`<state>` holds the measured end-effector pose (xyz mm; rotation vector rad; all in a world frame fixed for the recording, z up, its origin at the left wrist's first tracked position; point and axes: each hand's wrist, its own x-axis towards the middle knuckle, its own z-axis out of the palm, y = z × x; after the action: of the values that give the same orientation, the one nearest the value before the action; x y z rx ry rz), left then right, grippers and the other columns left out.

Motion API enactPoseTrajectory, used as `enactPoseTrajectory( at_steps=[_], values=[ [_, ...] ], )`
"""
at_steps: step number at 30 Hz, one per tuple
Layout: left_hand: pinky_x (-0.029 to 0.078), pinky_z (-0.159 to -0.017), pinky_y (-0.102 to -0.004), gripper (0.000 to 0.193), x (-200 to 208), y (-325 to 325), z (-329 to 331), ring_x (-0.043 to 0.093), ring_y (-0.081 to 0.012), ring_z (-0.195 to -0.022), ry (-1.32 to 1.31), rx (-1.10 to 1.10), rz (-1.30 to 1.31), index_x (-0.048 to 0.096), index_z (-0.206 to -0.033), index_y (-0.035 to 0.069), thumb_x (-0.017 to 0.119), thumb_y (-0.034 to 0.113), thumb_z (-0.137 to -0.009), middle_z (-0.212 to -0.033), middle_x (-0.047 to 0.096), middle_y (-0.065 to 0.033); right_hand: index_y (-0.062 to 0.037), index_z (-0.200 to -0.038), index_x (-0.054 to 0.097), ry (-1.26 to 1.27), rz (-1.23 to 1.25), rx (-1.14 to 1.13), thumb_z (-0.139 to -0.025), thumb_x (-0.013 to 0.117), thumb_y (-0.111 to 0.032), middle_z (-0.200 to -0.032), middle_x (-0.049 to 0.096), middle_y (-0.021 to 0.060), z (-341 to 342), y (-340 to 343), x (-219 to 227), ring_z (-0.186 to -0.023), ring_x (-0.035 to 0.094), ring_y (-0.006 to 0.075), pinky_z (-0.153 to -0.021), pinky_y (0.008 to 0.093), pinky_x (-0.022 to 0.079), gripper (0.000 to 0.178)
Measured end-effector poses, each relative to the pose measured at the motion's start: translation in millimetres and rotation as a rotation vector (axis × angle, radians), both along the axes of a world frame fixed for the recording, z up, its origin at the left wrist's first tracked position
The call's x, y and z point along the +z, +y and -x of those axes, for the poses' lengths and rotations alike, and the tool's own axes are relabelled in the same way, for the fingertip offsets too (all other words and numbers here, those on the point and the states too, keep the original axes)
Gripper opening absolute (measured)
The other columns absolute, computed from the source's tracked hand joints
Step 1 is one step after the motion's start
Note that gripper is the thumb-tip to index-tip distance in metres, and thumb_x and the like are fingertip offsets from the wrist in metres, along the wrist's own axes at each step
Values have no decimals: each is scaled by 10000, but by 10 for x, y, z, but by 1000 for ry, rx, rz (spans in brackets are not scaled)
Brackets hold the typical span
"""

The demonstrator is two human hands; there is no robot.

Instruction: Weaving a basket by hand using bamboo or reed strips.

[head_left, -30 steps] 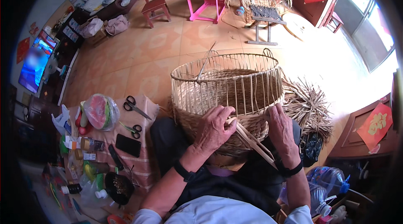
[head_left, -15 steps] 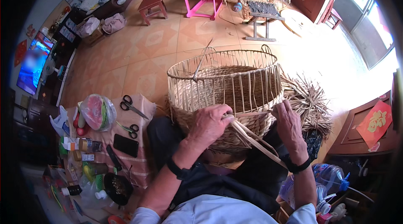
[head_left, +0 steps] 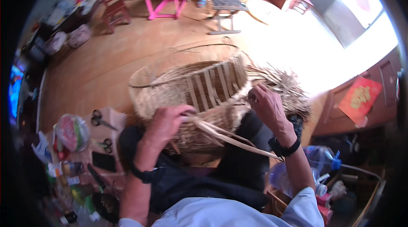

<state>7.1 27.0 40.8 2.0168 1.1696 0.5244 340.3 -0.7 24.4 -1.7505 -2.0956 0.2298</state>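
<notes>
A large oval basket point(head_left: 202, 131) of woven pale straw stands between my knees, tilted in this view. Its lower wall is dense; above it, spaced upright strips reach a thin rim. My left hand point(head_left: 166, 125) is closed at the near wall, gripping flat straw strips point(head_left: 231, 139) whose loose ends trail right toward my right wrist. My right hand point(head_left: 268, 107) is at the basket's right side, fingers pinched together; what lies between them is too blurred to make out. Dark bands circle both wrists.
A bundle of dry straw point(head_left: 282, 88) lies beyond my right hand. On a cloth to my left are black scissors point(head_left: 102, 119), a dark phone point(head_left: 103, 162) and a wrapped melon piece point(head_left: 72, 132). Large plastic bottles point(head_left: 316, 159) stand at my right. A pink stool point(head_left: 163, 3) stands farther off.
The whole view has shifted, so the basket appears farther left and more tilted. My right hand has moved away from my left, out past the basket's right side. My left hand keeps its grip.
</notes>
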Motion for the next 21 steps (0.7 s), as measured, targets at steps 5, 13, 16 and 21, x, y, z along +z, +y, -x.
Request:
enactPoseTrajectory(
  at_steps=[5,13,16,21],
  values=[
    [546,-795,-365,193,144,-9,-17,727,-304,-915,67,83,52,713,-1127,40,635,115,-967,-985,741,-159,-3,-926,665,157,103,-287,-895,707,-148,-874,669,184,-1181,-379,-53,-834,665,365,-753,451,515,154],
    [494,-727,-439,176,-462,-245,-429,631,-389,-805,90,297,-425,616,-1057,8,558,173,-1034,-880,632,-186,26,-875,676,371,378,-671,-839,734,-186,-778,690,180,-2571,-1787,-2346,-701,695,287,-666,407,546,223],
    [478,-712,-470,220,-575,-230,-421,632,-421,-819,188,472,-439,615,-1103,22,470,184,-1071,-887,646,-227,-16,-946,661,756,725,-879,-912,702,-160,-715,669,66,-2264,-2094,-3084,-623,709,187,-522,332,560,153],
    [475,-721,-478,220,-668,-200,-433,634,-426,-824,202,466,-420,610,-1104,9,473,176,-1064,-898,658,-227,-39,-996,660,847,907,-974,-910,732,-161,-772,676,69,-1821,-2423,-3978,-659,711,196,-488,332,560,166]
  ],
)
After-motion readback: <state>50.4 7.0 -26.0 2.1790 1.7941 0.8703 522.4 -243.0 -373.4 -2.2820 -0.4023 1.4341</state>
